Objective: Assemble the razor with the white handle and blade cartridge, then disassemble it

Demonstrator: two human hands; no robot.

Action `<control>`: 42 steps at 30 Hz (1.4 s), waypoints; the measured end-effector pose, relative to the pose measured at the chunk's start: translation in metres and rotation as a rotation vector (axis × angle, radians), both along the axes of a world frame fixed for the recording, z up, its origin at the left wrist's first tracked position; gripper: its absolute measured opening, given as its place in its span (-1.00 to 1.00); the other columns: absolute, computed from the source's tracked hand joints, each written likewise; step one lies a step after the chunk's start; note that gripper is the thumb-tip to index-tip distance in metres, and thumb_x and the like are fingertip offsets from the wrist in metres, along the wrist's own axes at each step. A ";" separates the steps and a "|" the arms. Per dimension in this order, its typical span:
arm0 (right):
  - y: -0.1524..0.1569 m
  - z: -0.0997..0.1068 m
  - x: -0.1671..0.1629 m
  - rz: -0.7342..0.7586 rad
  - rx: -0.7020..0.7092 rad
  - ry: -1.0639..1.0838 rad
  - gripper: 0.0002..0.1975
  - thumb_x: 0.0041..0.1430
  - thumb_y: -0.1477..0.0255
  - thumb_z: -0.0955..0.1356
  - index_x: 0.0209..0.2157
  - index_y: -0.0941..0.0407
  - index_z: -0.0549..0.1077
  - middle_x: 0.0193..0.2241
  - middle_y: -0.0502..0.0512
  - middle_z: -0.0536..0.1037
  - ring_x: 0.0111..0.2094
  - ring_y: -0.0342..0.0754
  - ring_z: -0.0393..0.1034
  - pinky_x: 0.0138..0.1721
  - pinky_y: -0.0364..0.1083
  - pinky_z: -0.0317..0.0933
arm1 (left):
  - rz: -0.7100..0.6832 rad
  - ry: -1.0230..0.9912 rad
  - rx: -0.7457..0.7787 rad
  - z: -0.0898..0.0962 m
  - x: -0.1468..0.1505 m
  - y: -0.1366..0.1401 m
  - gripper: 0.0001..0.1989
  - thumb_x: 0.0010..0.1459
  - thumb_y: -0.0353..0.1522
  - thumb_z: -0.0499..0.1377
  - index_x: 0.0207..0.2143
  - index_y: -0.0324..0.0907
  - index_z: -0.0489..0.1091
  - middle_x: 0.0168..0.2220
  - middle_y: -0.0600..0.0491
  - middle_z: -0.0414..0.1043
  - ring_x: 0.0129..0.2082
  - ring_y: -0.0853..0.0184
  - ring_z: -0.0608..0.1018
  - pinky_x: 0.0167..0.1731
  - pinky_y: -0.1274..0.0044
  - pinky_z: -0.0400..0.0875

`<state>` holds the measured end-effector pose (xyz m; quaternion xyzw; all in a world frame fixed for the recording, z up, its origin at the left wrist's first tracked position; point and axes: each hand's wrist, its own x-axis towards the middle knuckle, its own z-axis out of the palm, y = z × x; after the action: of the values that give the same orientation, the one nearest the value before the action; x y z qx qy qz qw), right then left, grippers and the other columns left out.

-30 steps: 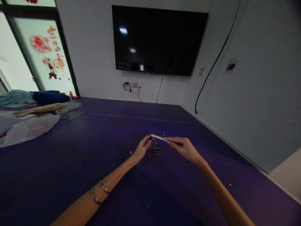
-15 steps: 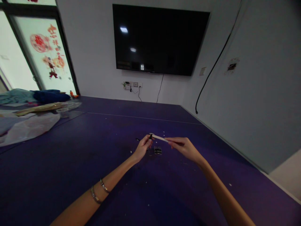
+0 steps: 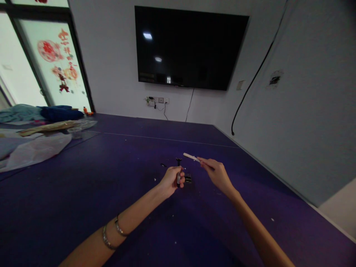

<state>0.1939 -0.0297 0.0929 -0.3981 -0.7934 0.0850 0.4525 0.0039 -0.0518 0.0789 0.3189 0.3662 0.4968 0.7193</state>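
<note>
Black-and-grey, slim T-headed tool stands upright in the tightly curled left hand; the right hand, fingertips pinched, holds a pale, slender stick tilted nearby. Flat purple surface spreads widely around both, edged by a grey side wall.

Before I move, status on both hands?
Left hand closed around razor-like tool. Right hand holding white stick, apart from tool. Small dark object partly hidden behind left hand.
</note>
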 end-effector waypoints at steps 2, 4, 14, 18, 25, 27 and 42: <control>0.002 -0.006 -0.002 -0.045 0.028 -0.037 -0.71 0.17 0.33 0.23 -0.09 -0.03 0.45 -0.35 0.09 0.55 -0.34 -0.04 0.39 -0.27 -0.06 0.20 | -0.047 -0.016 -0.060 0.005 0.002 -0.006 -0.90 0.16 -0.43 -0.02 -0.44 -0.22 0.18 -0.69 0.23 0.13 -0.81 0.59 0.16 -0.80 0.68 0.01; 0.003 -0.011 -0.005 -0.062 0.038 -0.086 -0.71 0.18 0.32 0.23 -0.09 -0.05 0.44 -0.36 0.08 0.55 -0.34 -0.04 0.39 -0.26 -0.07 0.18 | -0.086 -0.004 -0.081 0.009 0.003 -0.011 -0.87 0.17 -0.43 -0.02 -0.46 -0.22 0.18 -0.68 0.23 0.13 -0.80 0.60 0.17 -0.77 0.67 0.04; 0.008 -0.021 -0.002 -0.138 0.093 -0.236 -0.71 0.21 0.32 0.20 -0.09 -0.04 0.45 -0.37 0.09 0.55 -0.32 -0.06 0.39 -0.23 -0.08 0.12 | -0.115 0.084 -0.090 0.009 0.007 -0.016 -0.82 0.21 -0.43 -0.06 -0.48 -0.23 0.16 -0.68 0.23 0.12 -0.79 0.59 0.18 -0.73 0.65 0.18; 0.009 -0.022 -0.002 -0.062 0.031 -0.217 -0.70 0.21 0.30 0.20 -0.10 -0.02 0.46 -0.36 0.09 0.56 -0.33 -0.06 0.40 -0.28 -0.11 0.16 | -0.098 0.089 -0.076 0.008 0.006 -0.015 -0.82 0.20 -0.44 -0.05 -0.49 -0.22 0.14 -0.67 0.23 0.13 -0.78 0.59 0.18 -0.73 0.65 0.20; 0.011 -0.026 -0.003 -0.075 0.001 -0.157 -0.71 0.20 0.30 0.21 -0.12 -0.02 0.47 -0.34 0.10 0.56 -0.33 -0.04 0.41 -0.28 -0.10 0.18 | -0.126 0.108 -0.082 0.006 0.006 -0.013 -0.82 0.20 -0.44 -0.06 -0.48 -0.24 0.16 -0.68 0.23 0.11 -0.78 0.59 0.18 -0.71 0.64 0.23; 0.012 -0.027 -0.004 -0.056 0.005 -0.172 -0.71 0.19 0.30 0.21 -0.11 -0.02 0.47 -0.35 0.09 0.56 -0.34 -0.05 0.41 -0.28 -0.11 0.18 | -0.120 0.113 -0.078 0.005 0.006 -0.012 -0.82 0.19 -0.44 -0.05 -0.49 -0.23 0.15 -0.68 0.23 0.11 -0.78 0.59 0.18 -0.71 0.64 0.24; 0.013 -0.033 -0.002 -0.155 0.064 -0.225 -0.73 0.21 0.32 0.21 -0.12 -0.09 0.46 -0.35 0.05 0.55 -0.29 -0.05 0.39 -0.20 -0.05 0.10 | -0.140 0.151 -0.099 0.003 0.007 -0.010 -0.77 0.21 -0.45 -0.08 -0.53 -0.23 0.14 -0.68 0.23 0.09 -0.79 0.58 0.18 -0.72 0.63 0.25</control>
<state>0.1920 -0.0168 0.0597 -0.4506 -0.8082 -0.0210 0.3786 0.0107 -0.0619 0.0822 0.3443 0.4200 0.4011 0.7377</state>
